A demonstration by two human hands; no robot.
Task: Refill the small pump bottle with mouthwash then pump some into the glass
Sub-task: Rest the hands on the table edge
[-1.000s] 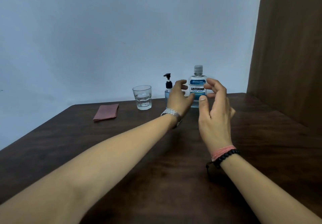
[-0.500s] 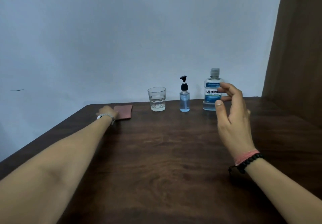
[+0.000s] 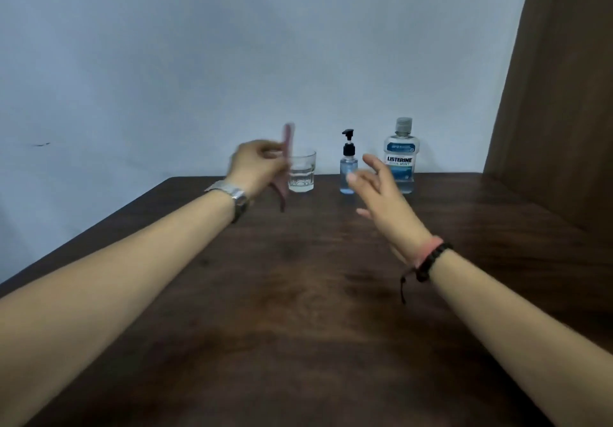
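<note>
Head view: blue-tinted, black-topped pump bottle [image 3: 348,167]

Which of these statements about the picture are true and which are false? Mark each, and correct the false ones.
1. The left hand holds the pink cloth up off the table. True.
2. The pump bottle stands between the glass and the mouthwash bottle. True.
3. The mouthwash bottle's cap is off. False: the cap is on.
4. The right hand grips the pump bottle. False: its fingers are spread and hold nothing.
</note>
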